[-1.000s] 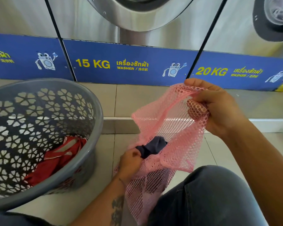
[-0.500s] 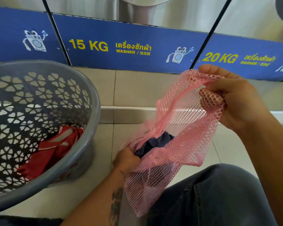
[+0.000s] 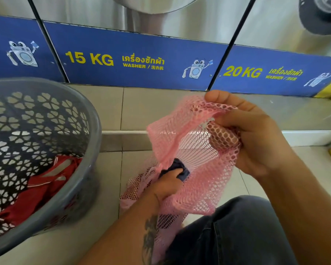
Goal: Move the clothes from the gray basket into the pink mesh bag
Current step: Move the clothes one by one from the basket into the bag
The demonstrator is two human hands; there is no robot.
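My left hand (image 3: 167, 185) grips a dark garment (image 3: 177, 169) at the pink mesh bag (image 3: 195, 190) mouth, which my right hand (image 3: 256, 136) pinches open; slack mesh may snag it.

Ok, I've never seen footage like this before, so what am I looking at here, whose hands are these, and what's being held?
The single picture comes from a camera on a person's head, looking down at their own bare hands. The right hand holds the pink mesh bag open by its rim. The left hand grips a dark garment at the bag's mouth. On the tiled floor to the left stands the gray basket, with red clothes inside. Behind are washers labelled 15 KG and 20 KG.
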